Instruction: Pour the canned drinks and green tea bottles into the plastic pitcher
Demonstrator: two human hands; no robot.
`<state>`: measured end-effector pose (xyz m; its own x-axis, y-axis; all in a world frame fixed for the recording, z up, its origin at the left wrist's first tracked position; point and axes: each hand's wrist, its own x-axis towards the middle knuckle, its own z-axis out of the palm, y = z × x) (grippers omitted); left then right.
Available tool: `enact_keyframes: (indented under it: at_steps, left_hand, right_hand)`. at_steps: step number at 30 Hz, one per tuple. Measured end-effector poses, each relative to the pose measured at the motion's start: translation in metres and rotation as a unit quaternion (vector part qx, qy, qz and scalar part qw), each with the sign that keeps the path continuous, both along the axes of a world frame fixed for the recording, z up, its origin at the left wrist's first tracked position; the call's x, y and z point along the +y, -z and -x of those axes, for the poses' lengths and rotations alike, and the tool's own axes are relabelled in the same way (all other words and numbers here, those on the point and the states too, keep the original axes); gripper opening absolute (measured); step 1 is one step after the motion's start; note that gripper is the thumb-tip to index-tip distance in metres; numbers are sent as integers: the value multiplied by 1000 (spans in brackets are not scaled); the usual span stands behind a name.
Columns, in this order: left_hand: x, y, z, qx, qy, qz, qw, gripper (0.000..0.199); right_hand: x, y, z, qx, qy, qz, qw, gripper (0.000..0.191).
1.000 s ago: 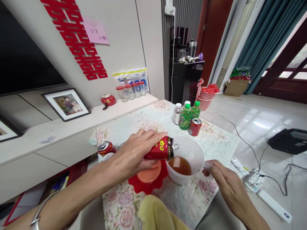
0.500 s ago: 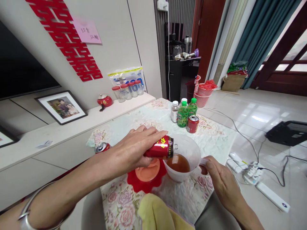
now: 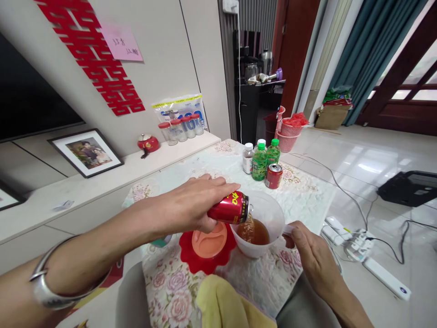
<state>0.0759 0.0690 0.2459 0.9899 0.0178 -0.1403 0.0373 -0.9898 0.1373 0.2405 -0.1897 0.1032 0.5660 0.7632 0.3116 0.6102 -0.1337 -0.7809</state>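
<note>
My left hand [image 3: 201, 202] is closed round a red drink can [image 3: 228, 208], tipped on its side with its opening to the right. Brown liquid runs from the can into a white translucent funnel-shaped jug [image 3: 273, 216], where a pool of brown drink [image 3: 256, 232] lies at the bottom. My right hand [image 3: 310, 250] grips the jug's handle at its right side. Just left of the jug, an orange divided bowl [image 3: 210, 241] sits on a red scalloped plate [image 3: 191, 255]. A yellow cloth [image 3: 225, 303] lies at the near edge.
Behind the jug stand a red can [image 3: 273, 176], green-capped bottles [image 3: 260, 162] and white-capped bottles [image 3: 247, 158]. A flowered cloth [image 3: 177, 291] covers the table. Lidded jars [image 3: 177, 132] and a photo frame [image 3: 87, 153] stand on the left ledge. Power strips [image 3: 358, 246] lie on the floor at right.
The can in my left hand has tilted further, and liquid now streams from it into the jug. My left forearm has shifted, hiding the can at left. My right hand stays on the handle.
</note>
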Motion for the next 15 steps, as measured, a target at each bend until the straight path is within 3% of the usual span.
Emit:
enact_keyframes:
  at_steps: [15]
  left_hand:
    - [-11, -19, -16, 39, 4, -43, 998, 73]
  right_hand:
    - [-1, 1, 1, -2, 2, 2, 1000, 59]
